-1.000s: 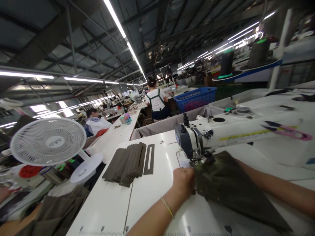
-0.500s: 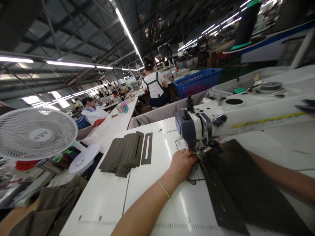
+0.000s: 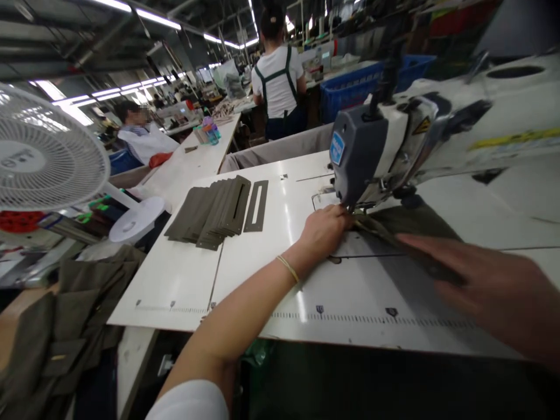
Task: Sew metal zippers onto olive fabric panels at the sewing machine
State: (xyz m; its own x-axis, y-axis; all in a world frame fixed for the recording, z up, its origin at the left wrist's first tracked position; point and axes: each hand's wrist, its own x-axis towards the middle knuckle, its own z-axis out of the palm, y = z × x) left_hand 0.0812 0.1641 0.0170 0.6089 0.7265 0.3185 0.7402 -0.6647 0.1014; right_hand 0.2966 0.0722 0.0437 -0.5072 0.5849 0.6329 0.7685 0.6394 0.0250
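Note:
At the sewing machine head point(image 3: 361, 151), my left hand point(image 3: 326, 230) rests on the white table with its fingers closed at the edge of a dark olive fabric piece point(image 3: 420, 224), close beside the presser foot. The needle area is mostly hidden by the fingers and the machine head. My right hand point(image 3: 494, 286), smeared by motion, grips the near edge of the same fabric, with fingers on top and the thumb below. The fabric runs from under the machine head toward the right, its near side lifted off the table.
Left of my hand lies a stack of olive fabric pieces point(image 3: 205, 213), with a slotted strip point(image 3: 256, 207) beside it. A white fan point(image 3: 48, 151) stands at the left above folded olive garments point(image 3: 79, 309). Farther back are a blue crate point(image 3: 350, 87) and a co-worker point(image 3: 280, 81) facing away.
The view has tipped down and moved closer. My right hand has come from behind the fabric to its near edge, and the hanging panel is now drawn up. My left hand stays by the presser foot.

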